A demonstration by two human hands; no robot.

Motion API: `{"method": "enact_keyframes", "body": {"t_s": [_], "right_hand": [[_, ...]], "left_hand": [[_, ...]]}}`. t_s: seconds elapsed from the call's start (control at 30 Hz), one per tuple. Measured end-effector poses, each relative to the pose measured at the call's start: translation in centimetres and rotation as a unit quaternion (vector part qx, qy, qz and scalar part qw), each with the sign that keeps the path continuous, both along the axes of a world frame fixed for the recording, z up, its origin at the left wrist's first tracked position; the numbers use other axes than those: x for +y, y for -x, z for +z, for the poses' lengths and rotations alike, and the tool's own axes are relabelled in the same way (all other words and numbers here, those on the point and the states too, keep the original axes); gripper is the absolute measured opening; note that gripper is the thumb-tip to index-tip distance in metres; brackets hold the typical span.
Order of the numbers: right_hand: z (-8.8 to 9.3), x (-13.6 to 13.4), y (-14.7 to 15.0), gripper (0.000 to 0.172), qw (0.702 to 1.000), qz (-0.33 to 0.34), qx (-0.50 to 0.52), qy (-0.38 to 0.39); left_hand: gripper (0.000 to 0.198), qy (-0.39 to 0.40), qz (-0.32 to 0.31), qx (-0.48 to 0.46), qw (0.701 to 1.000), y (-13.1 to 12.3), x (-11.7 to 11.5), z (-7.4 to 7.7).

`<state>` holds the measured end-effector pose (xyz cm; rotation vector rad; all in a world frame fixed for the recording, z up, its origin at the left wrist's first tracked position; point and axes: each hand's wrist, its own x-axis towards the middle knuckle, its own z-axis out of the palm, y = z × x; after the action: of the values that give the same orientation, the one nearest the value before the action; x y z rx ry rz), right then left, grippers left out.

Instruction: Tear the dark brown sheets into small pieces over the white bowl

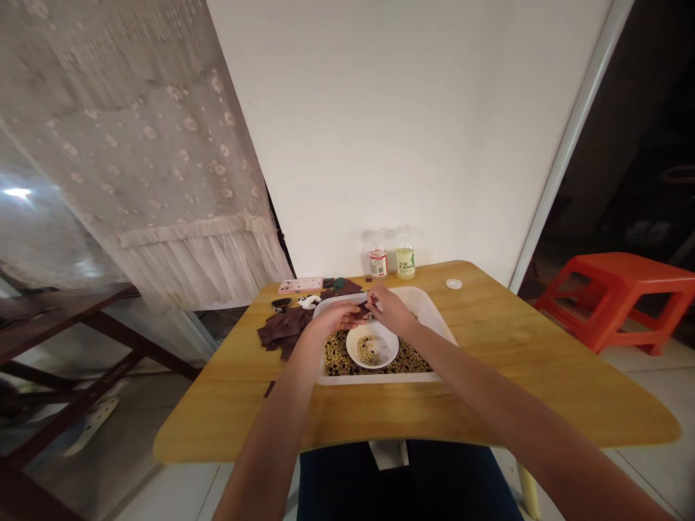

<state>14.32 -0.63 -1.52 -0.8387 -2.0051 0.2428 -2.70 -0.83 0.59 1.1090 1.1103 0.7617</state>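
Above the back part of a white tray (374, 379), my left hand (337, 318) holds a small dark brown piece (360, 311) between its fingers. My right hand (386, 307) is closed at the right edge of that piece; whatever its fingertips pinch is too small to name. Below both hands, a white bowl (388, 350) containing some light beads sits in the tray. Many tan and dark beads (339, 359) surround the bowl. A pile of dark brown pieces (285, 329) lies on the table just left of the tray.
On the wooden table (515, 362) are a pink phone (300, 285), a white lid (454, 284), a bottle with a green label (405, 262) and a red-labelled container (378, 263). An orange stool (624, 289) stands at the right, beyond the table.
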Motion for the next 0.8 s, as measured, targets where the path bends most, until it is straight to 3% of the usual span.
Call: {"method": "enact_keyframes", "body": {"t_s": [0.33, 0.8], "right_hand": [[-0.13, 0.08, -0.06, 0.012, 1.0, 0.002, -0.006, -0.001], [0.05, -0.02, -0.09, 0.012, 1.0, -0.001, -0.005, 0.005]], "left_hand": [[0.036, 0.009, 0.0, -0.007, 1.0, 0.08, 0.38, -0.43], [0.029, -0.002, 0.002, -0.004, 1.0, -0.02, -0.02, 0.01]]}}
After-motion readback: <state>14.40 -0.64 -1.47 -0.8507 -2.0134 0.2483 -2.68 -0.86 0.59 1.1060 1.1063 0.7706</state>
